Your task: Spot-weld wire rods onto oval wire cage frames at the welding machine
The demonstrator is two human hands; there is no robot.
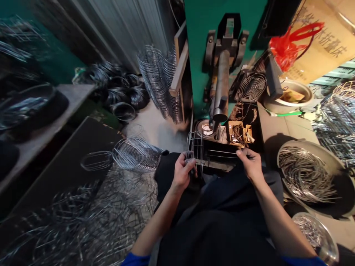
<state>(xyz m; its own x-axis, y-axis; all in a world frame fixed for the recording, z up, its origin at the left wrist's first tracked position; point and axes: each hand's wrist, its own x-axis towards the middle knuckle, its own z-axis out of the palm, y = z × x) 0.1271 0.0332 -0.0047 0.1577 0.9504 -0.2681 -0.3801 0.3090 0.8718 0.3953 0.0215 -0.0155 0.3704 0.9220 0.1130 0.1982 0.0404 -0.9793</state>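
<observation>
My left hand [184, 170] grips a small wire frame [197, 145] with rounded ends, upright above my lap. My right hand [250, 162] is closed in a pinch on thin metal wires [223, 153] that point left toward the frame; how many it holds I cannot tell. Ahead of both hands stands a green machine [198, 55] with a thick metal cylinder arm [222, 87]. Below the arm tip sit a round dish [203, 125] and a small yellow box [235, 133] of metal bits.
Stacked wire frames [135, 155] lie left of my knee, above loose wire scraps [111, 214] on the floor. Tall stacks of wire frames [156, 81] lean by a wooden bar. At right are a pan [288, 147] of cut wires, a metal bowl [330, 236] and a fan [251, 85].
</observation>
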